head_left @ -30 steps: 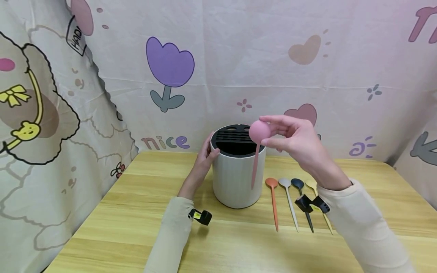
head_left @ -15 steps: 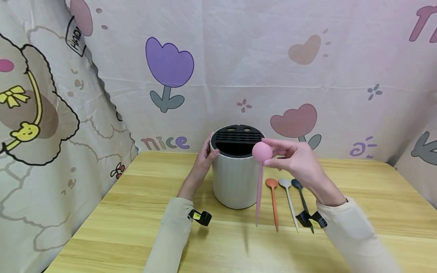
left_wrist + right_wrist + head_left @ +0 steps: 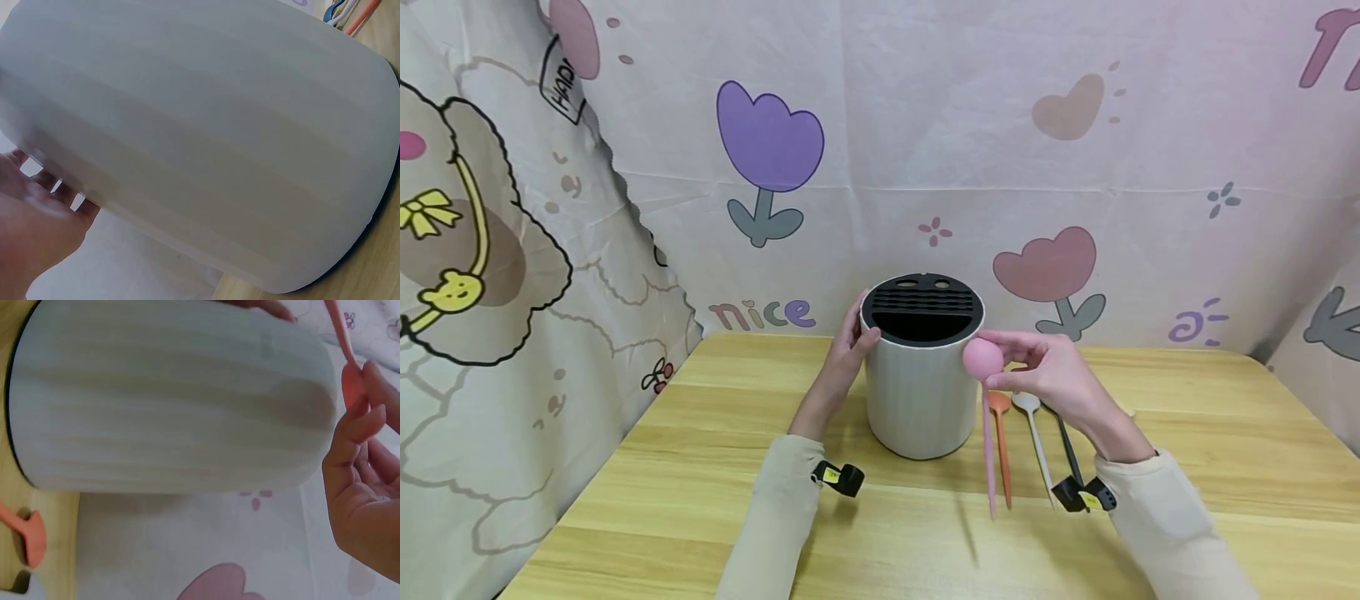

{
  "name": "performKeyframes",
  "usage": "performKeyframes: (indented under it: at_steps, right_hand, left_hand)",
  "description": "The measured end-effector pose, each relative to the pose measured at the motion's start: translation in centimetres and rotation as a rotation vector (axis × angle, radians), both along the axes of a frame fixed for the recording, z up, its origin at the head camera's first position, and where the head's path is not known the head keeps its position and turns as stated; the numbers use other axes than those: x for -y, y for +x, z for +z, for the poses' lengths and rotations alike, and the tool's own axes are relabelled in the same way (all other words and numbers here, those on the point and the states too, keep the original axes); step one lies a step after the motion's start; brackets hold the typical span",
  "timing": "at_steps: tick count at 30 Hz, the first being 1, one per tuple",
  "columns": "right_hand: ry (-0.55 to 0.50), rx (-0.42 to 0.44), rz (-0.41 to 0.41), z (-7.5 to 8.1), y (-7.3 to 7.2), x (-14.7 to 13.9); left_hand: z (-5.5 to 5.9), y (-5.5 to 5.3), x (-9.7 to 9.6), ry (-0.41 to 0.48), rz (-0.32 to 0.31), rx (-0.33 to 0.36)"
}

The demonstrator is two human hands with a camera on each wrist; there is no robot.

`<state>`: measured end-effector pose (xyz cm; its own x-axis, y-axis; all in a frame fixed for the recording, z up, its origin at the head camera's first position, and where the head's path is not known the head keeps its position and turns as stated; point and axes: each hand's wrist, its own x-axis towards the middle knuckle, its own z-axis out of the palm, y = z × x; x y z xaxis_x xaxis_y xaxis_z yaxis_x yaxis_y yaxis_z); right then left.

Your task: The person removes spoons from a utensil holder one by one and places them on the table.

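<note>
A white cylindrical utensil holder (image 3: 922,400) stands upright on the table, its black slotted lid (image 3: 925,305) showing a wide front opening. My left hand (image 3: 844,354) holds its upper left side, thumb at the front rim and fingers farther back. At the holder's right, my right hand (image 3: 1051,371) pinches a pink spoon (image 3: 982,360) by its bowl. The handle hangs down in front of an orange spoon (image 3: 1001,442); whether its tip touches the table cannot be told. In the right wrist view, thumb and fingertips meet on the bowl of the pink spoon (image 3: 353,384).
To the right of the orange spoon lie a light grey spoon (image 3: 1036,442) and a dark blue spoon (image 3: 1068,442), partly hidden by my right hand and wrist camera. The wooden table (image 3: 722,492) meets a patterned cloth (image 3: 895,167) behind.
My right hand has lowered the pink spoon from above the holder's rim and moved it slightly right, beside the holder. My left hand stays where it was.
</note>
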<state>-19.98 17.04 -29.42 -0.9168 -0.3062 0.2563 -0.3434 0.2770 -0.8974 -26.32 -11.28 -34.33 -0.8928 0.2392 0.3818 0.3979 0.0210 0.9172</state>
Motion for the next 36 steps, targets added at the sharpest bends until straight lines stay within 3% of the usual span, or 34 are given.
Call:
performKeyframes:
  at_steps: [7,15,23,36]
  right_hand:
    - [0.042,-0.001,0.036,-1.3,-1.3,-1.5]
    - [0.082,0.056,0.037,-3.1,-3.1,-3.7]
    - [0.224,0.065,0.062,-4.4,-5.1,-6.2]
    - [0.317,0.059,0.069,-5.5,-6.2,-10.6]
  left_hand:
    - [-0.1,-0.1,0.2,-0.005,-0.004,-0.001]
    - [-0.2,-0.3,0.0,-0.005,0.002,-0.003]
    - [-0.2,-0.2,0.0,0.008,0.007,-0.001]
    - [-0.3,-0.3,0.1,0.015,0.002,-0.002]
